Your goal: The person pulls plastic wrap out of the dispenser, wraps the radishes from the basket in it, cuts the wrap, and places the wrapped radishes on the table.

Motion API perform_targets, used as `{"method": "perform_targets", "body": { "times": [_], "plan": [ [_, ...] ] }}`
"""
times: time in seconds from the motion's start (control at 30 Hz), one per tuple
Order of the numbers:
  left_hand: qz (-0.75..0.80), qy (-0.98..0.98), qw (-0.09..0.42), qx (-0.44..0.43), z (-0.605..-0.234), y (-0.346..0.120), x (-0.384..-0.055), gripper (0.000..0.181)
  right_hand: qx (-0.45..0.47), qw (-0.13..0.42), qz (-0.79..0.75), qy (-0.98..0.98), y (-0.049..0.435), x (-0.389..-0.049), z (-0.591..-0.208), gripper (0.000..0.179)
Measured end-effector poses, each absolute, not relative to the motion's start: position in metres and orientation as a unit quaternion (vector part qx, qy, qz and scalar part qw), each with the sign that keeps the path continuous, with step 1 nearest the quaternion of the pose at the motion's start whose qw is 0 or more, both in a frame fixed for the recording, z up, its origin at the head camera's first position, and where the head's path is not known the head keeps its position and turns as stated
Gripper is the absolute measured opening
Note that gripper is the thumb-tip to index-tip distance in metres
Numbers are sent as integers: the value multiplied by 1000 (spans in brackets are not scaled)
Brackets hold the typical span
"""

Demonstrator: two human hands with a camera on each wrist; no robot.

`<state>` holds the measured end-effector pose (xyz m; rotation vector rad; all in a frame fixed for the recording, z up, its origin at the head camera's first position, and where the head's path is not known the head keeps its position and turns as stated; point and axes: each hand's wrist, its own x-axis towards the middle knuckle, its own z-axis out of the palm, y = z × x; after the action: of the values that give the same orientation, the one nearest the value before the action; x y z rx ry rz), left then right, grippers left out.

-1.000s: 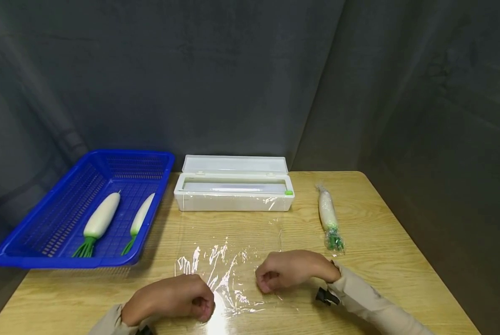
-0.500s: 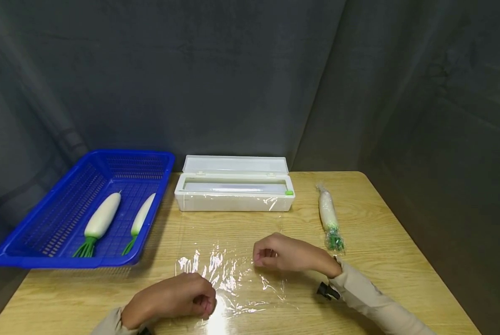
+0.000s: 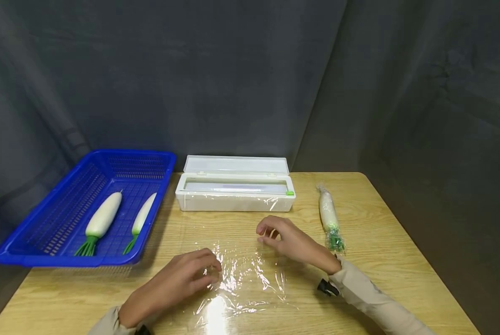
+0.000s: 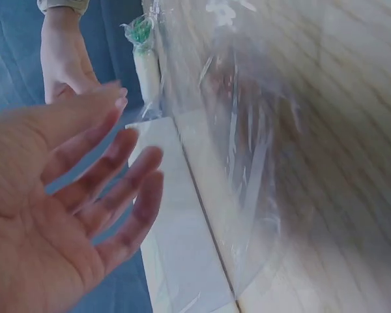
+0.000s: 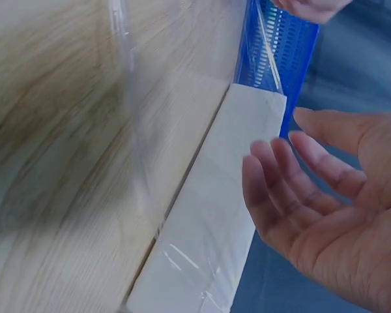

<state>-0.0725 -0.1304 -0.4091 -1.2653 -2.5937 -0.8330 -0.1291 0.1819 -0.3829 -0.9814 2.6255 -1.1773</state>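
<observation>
A sheet of clear plastic wrap [image 3: 241,274] lies over the table in front of a white wrap dispenser [image 3: 235,201], running from its front edge. My left hand [image 3: 183,279] hovers at the sheet's left side; the left wrist view shows its fingers [image 4: 146,163] loosely bent with nothing between them. Above the sheet's right side is my right hand [image 3: 293,242], nearer the dispenser. In the right wrist view its fingers [image 5: 264,176] are relaxed and hold nothing. Whether either hand touches the film I cannot tell.
A blue basket [image 3: 168,179] at the left holds a white radish [image 3: 104,216] and another radish [image 3: 143,214] partly hidden by the rim. A film-wrapped radish [image 3: 327,211] lies on the right. The dispenser's lid [image 3: 236,164] is raised; a dark curtain [image 3: 191,79] stands behind.
My right hand has moved forward toward the dispenser and its fingers have loosened. My left hand has lifted slightly forward, its fingers uncurling. The film has settled lower on the table.
</observation>
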Motion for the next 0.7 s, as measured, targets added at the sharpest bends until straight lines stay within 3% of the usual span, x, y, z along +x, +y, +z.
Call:
{"method": "perform_targets", "body": {
  "times": [0.23,0.7],
  "plan": [
    [-232,-875,171,-388,-404,-131,-80,28,-283,0,-400,872,186,-134,-386,17],
    [-231,-875,217,-366,-383,-143,-89,25,-241,-105,-386,884,198,-147,-392,35]
  ]
}}
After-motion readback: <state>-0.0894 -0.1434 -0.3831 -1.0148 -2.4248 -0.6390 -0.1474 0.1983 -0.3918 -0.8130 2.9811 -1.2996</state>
